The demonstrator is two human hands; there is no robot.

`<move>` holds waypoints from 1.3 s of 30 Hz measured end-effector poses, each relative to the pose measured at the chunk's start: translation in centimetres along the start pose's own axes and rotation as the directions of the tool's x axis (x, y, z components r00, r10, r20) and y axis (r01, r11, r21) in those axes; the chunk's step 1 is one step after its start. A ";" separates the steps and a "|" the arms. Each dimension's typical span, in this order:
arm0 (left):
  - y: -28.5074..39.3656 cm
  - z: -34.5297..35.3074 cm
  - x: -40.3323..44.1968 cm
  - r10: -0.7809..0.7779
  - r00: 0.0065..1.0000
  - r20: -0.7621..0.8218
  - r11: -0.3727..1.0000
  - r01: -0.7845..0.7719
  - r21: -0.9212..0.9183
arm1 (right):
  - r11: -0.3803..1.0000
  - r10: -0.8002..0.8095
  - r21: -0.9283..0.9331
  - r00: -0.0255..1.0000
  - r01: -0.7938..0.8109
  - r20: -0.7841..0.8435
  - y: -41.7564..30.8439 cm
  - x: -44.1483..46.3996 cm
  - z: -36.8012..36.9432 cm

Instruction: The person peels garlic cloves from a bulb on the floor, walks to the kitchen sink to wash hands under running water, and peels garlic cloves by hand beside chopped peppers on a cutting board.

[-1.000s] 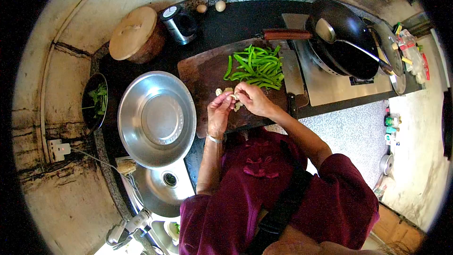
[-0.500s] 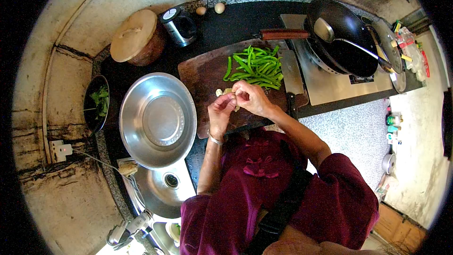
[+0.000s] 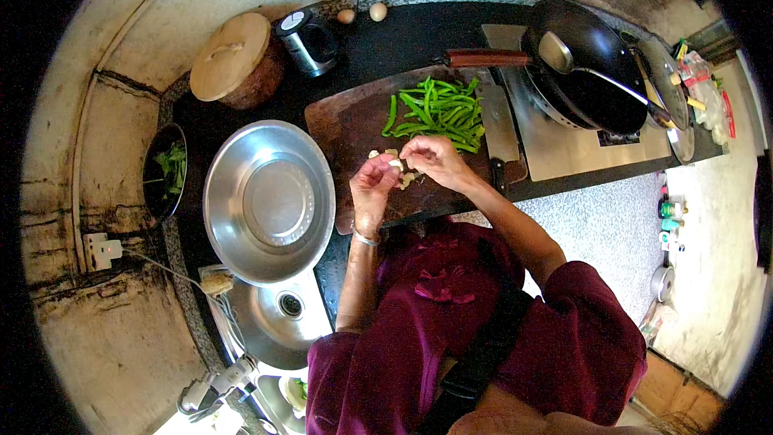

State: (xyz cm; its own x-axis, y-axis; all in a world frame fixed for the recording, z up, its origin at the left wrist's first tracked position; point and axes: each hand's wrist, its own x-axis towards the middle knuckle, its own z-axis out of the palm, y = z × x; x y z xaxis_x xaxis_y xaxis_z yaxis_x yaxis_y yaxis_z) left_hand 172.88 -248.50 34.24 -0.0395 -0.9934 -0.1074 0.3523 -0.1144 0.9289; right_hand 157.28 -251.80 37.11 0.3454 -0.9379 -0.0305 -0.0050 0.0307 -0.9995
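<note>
1. Currently the left hand (image 3: 374,191) pinches a small pale piece (image 3: 395,163) between thumb and fingertips, just above the near part of the cutting board (image 3: 338,117).
2. The right hand (image 3: 439,163) is bent in close beside it, its fingertips near the piece; whether they grip anything, I cannot tell. The two hands are near each other, palms apart.
3. More pale bits (image 3: 407,180) lie on the board below the fingers, partly hidden.
4. Just beyond the right hand, green strips (image 3: 439,113) are heaped on the board, with a cleaver (image 3: 501,125) at its right end.
5. Right of that, a black wok (image 3: 600,93) sits on the stove (image 3: 547,157), a ladle (image 3: 555,52) resting inside.
6. To the left, a wide metal basin (image 3: 225,193) overlaps the sink (image 3: 262,318).
7. Farther back on the dark bench (image 3: 435,24) are a lidded pot (image 3: 233,56), a kettle (image 3: 306,44) and two eggs (image 3: 378,11).
</note>
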 end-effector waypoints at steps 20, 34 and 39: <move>0.2 1.2 -0.6 0.036 0.999 0.008 0.999 -0.036 0.031 | 0.748 -0.391 -0.554 0.917 0.365 0.077 -0.5 -0.5 -0.1; 0.6 1.4 -1.6 0.022 0.999 -0.025 0.985 -0.026 -0.168 | 0.890 -0.237 -0.382 0.968 0.250 0.081 -0.8 -1.7 -0.3; 1.3 2.2 -2.1 0.127 0.989 -0.078 0.981 -0.113 0.158 | 0.631 -0.502 -0.636 0.859 0.444 0.103 -1.6 -2.2 0.4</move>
State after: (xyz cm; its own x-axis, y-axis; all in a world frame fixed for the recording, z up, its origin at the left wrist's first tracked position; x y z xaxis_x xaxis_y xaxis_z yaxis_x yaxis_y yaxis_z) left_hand 171.36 -246.52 36.47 0.0787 -0.9968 -0.0160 0.2024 0.0003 0.9793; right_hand 156.89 -249.65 38.73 0.3955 -0.7855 0.4760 -0.4467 -0.6173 -0.6476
